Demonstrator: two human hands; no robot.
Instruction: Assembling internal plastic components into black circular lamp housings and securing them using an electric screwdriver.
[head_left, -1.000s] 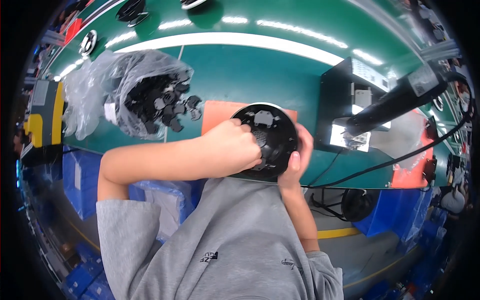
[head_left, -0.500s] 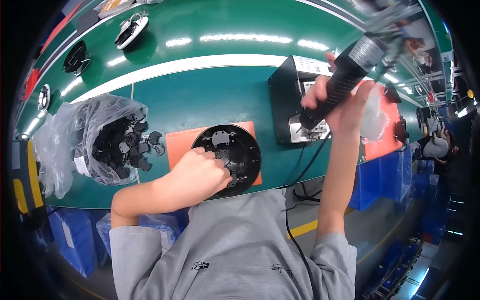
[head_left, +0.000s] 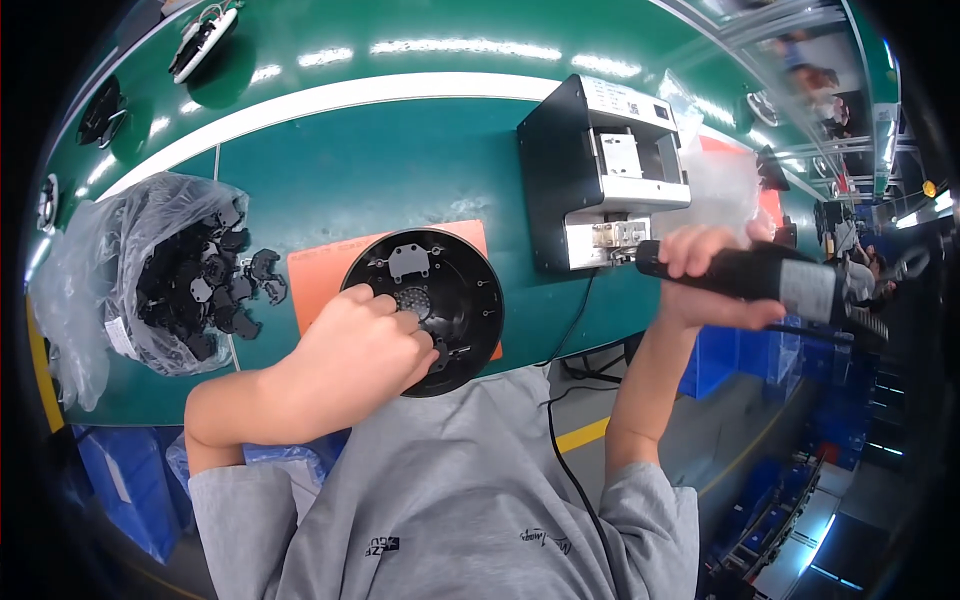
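My left hand [head_left: 355,350] is closed in a fist over the near left part of a round black housing [head_left: 478,335]. Its fingertips are hidden, so what they pinch or press does not show. Inside the housing, a grey bracket plate [head_left: 408,262] lies at the far side, and a perforated round patch sits in the middle. My right hand [head_left: 697,290] grips a black electric screwdriver [head_left: 745,272], held nearly level. The screwdriver's front end is at the metal outlet of a black screw feeder [head_left: 560,185]; whether it touches is too small to tell.
An orange mat [head_left: 312,285] lies under the housing. On the left, a clear plastic bag [head_left: 165,215] spills black brackets [head_left: 215,270] onto the green table. A cable hangs beside the feeder. Beyond the white strip sit several round parts, including a white-rimmed one [head_left: 203,45]. Blue bins [head_left: 710,360] stand below.
My right hand has tipped the screwdriver from a steep slant to nearly level and brought its front end to the feeder. My left hand stays closed over the housing. The view has shifted slightly.
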